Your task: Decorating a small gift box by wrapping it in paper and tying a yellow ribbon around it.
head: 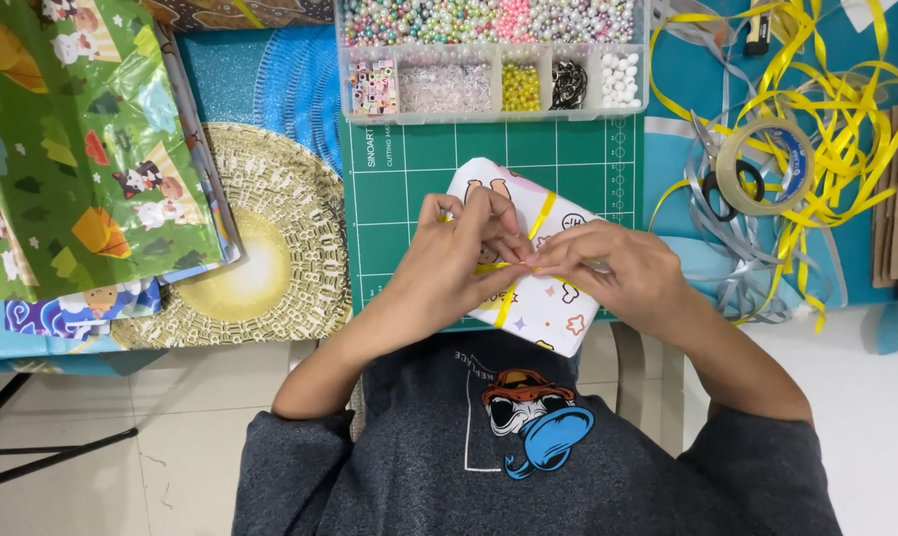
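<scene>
A small box wrapped in white patterned paper lies tilted on the green cutting mat, near the table's front edge. A yellow ribbon runs around it. My left hand and my right hand meet over the middle of the box. Both pinch the yellow ribbon where the fingertips touch, at about the box's centre. The hands hide most of the ribbon crossing.
A clear bead organiser stands behind the mat. A tape roll, scissors, and loose yellow ribbon and grey ribbon lie right. Green wrapping paper and a round gold mat lie left.
</scene>
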